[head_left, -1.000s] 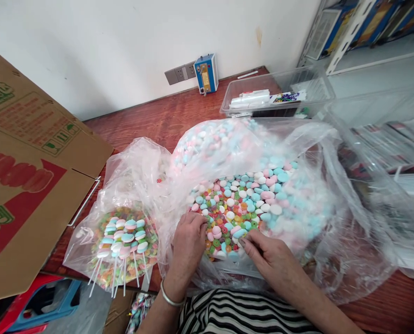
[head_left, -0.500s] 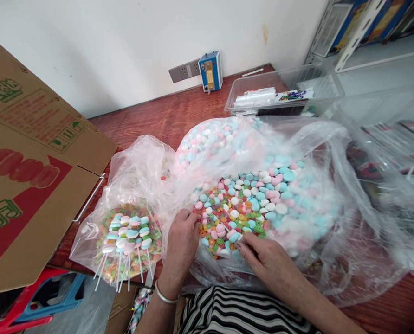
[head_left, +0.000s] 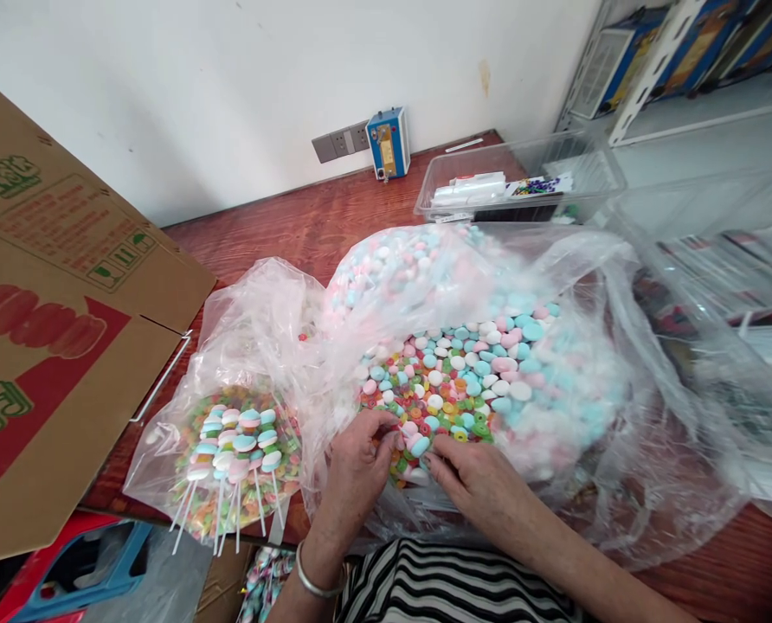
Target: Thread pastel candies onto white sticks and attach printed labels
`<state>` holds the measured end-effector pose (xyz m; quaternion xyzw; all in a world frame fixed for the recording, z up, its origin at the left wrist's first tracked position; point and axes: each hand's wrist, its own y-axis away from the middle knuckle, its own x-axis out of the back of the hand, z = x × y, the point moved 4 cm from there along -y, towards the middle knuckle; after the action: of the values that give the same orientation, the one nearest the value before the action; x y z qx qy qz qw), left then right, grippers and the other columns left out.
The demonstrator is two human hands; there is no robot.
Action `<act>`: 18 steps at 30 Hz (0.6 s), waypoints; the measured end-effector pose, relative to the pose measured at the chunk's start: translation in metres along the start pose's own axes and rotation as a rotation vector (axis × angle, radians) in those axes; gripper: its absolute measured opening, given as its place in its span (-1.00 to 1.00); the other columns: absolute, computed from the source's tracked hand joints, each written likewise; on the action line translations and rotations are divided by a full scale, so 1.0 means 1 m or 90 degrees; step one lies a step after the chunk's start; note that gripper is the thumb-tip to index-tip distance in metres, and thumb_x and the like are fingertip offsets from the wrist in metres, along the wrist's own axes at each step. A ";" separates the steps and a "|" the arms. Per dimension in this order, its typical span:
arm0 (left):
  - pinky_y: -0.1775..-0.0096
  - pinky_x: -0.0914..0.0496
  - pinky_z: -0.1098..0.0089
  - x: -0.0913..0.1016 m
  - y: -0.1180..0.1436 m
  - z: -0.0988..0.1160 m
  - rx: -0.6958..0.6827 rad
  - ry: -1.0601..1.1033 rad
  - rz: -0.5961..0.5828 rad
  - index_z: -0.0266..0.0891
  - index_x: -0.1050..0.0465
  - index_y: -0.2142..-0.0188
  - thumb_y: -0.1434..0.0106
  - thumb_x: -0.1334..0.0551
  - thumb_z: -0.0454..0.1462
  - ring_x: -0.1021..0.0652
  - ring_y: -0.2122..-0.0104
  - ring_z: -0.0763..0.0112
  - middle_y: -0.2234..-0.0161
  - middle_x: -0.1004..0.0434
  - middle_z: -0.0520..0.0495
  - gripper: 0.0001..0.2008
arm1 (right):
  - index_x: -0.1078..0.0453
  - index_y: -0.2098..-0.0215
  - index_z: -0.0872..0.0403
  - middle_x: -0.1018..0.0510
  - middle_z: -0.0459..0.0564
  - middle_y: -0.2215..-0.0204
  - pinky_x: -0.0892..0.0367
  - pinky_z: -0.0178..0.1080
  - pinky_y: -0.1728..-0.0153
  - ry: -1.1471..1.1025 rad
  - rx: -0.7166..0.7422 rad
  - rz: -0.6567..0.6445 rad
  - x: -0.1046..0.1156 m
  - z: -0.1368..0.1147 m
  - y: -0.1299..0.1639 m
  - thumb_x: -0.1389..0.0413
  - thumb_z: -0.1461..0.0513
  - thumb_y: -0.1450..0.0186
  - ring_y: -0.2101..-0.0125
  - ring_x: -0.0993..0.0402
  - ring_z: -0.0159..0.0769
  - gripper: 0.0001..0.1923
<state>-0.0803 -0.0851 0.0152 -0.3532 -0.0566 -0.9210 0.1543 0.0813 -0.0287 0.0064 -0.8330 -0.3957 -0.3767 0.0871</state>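
Over the front of an open plastic bag of loose sweets, my right hand [head_left: 473, 476] pinches a candy skewer [head_left: 420, 446], a thin white stick with a pale blue candy on it. My left hand [head_left: 358, 459], a bangle on its wrist, has thumb and forefinger closed by the skewer's tip; whatever they hold is too small to make out. Around the fingertips lie gummy rings [head_left: 459, 420] in red, orange, yellow and green. Pink, white and blue button-shaped candies [head_left: 483, 368] are heaped behind them. At left, several finished candy skewers [head_left: 244, 443] rest on a bag of gummy rings.
A cardboard box [head_left: 67, 285] stands at the left. Behind the bags are a clear plastic bin [head_left: 522, 208] and a small blue device [head_left: 388, 145] by the wall sockets. More clear bins with papers [head_left: 730, 268] are on the right. A blue-and-red stool [head_left: 93, 562] is below.
My left hand has moved right from the gummy rings to the skewer's tip. My right hand has shifted slightly left with the skewer, and the two hands are closer together.
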 end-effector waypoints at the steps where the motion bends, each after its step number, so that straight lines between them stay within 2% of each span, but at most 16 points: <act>1: 0.17 -0.42 0.35 -0.001 0.000 -0.001 0.009 0.033 -0.013 -0.17 -0.46 0.18 -0.24 -0.22 -0.36 -0.55 0.24 0.36 0.25 -0.55 -0.02 -0.85 | -0.32 0.46 0.05 -0.50 -0.10 0.54 -0.07 -0.29 0.46 -0.008 0.001 -0.002 -0.001 0.000 0.000 0.08 0.21 -0.43 0.50 -0.43 -0.30 -0.69; 6: 0.17 -0.44 0.37 -0.002 -0.002 0.000 0.047 0.280 -0.069 -0.23 -0.47 0.25 -0.21 -0.28 -0.29 -0.52 0.24 0.38 0.22 -0.48 -0.06 -0.90 | -0.30 0.43 0.05 -0.49 -0.11 0.52 -0.11 -0.31 0.44 -0.058 0.035 0.004 -0.005 0.003 0.002 0.08 0.20 -0.43 0.49 -0.42 -0.32 -0.71; 8: 0.17 -0.44 0.37 -0.004 -0.001 0.005 0.070 0.374 -0.120 -0.25 -0.50 0.28 -0.22 -0.29 -0.26 -0.52 0.24 0.38 0.22 -0.49 -0.07 -0.89 | -0.28 0.44 0.05 -0.47 -0.12 0.53 -0.11 -0.32 0.45 -0.081 0.051 0.019 -0.007 0.005 0.003 0.09 0.18 -0.44 0.50 -0.40 -0.34 -0.70; 9: 0.18 -0.45 0.36 -0.005 0.001 0.006 0.092 0.411 -0.155 -0.25 -0.51 0.23 -0.22 -0.30 -0.24 -0.53 0.25 0.37 0.23 -0.51 -0.07 -0.85 | -0.27 0.44 0.04 -0.46 -0.12 0.54 -0.11 -0.32 0.46 -0.093 0.057 0.028 -0.007 0.007 0.004 0.10 0.18 -0.44 0.51 -0.39 -0.35 -0.69; 11: 0.21 -0.46 0.35 -0.007 0.004 0.009 0.140 0.459 -0.225 -0.19 -0.45 -0.01 -0.23 -0.30 -0.21 -0.54 0.28 0.37 0.24 -0.54 -0.06 -0.65 | -0.24 0.46 0.04 -0.42 -0.14 0.56 -0.11 -0.33 0.47 -0.115 0.068 0.047 -0.006 0.011 0.006 0.10 0.17 -0.45 0.53 -0.35 -0.36 -0.69; 13: 0.23 -0.47 0.33 -0.005 0.006 0.009 0.156 0.465 -0.262 -0.10 -0.22 -0.25 -0.27 -0.27 -0.19 -0.56 0.29 0.36 0.18 -0.56 -0.07 -0.43 | -0.23 0.45 0.04 -0.39 -0.15 0.56 -0.12 -0.34 0.47 -0.138 0.082 0.067 -0.003 0.014 0.009 0.10 0.18 -0.45 0.53 -0.32 -0.37 -0.69; 15: 0.27 -0.48 0.32 0.003 0.002 0.006 0.127 0.403 -0.225 -0.06 -0.08 -0.32 -0.33 -0.18 -0.17 -0.56 0.29 0.35 0.10 -0.54 -0.10 -0.40 | -0.22 0.45 0.04 -0.37 -0.16 0.56 -0.13 -0.35 0.46 -0.158 0.091 0.089 0.001 0.016 0.011 0.10 0.19 -0.45 0.53 -0.30 -0.38 -0.70; 16: 0.26 -0.48 0.31 0.009 -0.003 0.003 0.099 0.336 -0.177 -0.06 -0.13 -0.30 -0.36 -0.13 -0.17 -0.56 0.27 0.34 0.09 -0.54 -0.12 -0.46 | -0.21 0.46 0.03 -0.35 -0.17 0.56 -0.13 -0.35 0.47 -0.165 0.092 0.101 0.004 0.016 0.012 0.10 0.19 -0.44 0.53 -0.29 -0.39 -0.70; 18: 0.19 -0.46 0.27 0.021 -0.013 -0.002 0.019 0.129 -0.064 -0.10 -0.37 -0.14 -0.38 -0.09 -0.21 -0.55 0.22 0.30 0.12 -0.55 -0.12 -0.64 | -0.20 0.47 0.03 -0.32 -0.17 0.57 -0.12 -0.35 0.49 -0.172 0.088 0.119 0.009 0.017 0.013 0.09 0.19 -0.44 0.55 -0.26 -0.39 -0.70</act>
<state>-0.1010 -0.0783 0.0275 -0.2525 -0.0721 -0.9576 0.1182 0.1043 -0.0247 0.0025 -0.9012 -0.3497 -0.2236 0.1248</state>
